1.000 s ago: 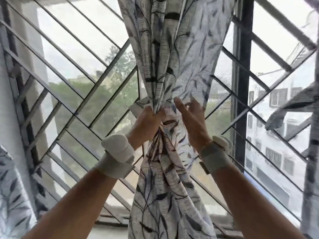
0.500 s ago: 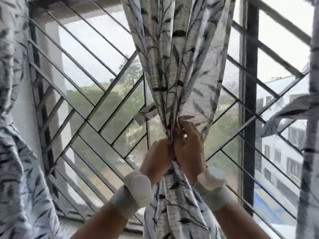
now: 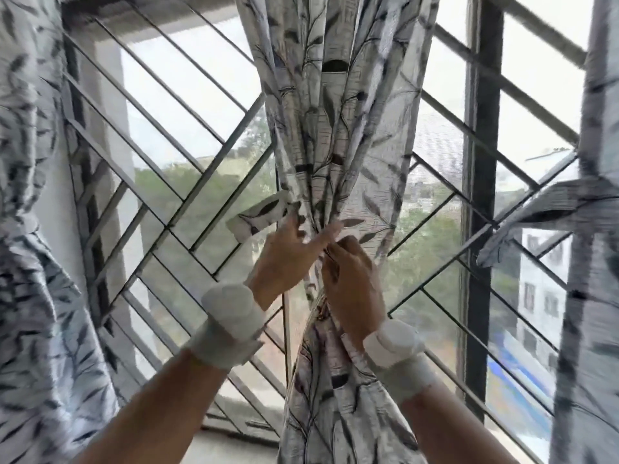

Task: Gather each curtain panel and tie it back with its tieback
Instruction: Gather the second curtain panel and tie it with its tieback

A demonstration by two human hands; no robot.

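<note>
A white curtain panel [image 3: 348,105] with a dark leaf print hangs in the middle of the window, bunched narrow at hand height. A tieback strip [image 3: 258,217] of the same cloth sticks out to the left from the bunch. My left hand [image 3: 284,259] has its fingers spread and straight, reaching toward the gathered cloth beside that strip. My right hand [image 3: 351,279] grips the bunched curtain just below the gather, fingers curled round the folds. Both wrists wear white bands.
A metal grille [image 3: 174,182] with diagonal bars covers the window behind the curtain. Another leaf-print panel [image 3: 37,262] hangs at the left edge, a third [image 3: 593,262] at the right with its own tieback strip [image 3: 536,216]. A dark window post [image 3: 479,195] stands right of centre.
My left hand has let go of the bunch and opened its fingers upward toward the tieback. My right hand keeps hold of the gathered cloth. The view has shifted slightly.
</note>
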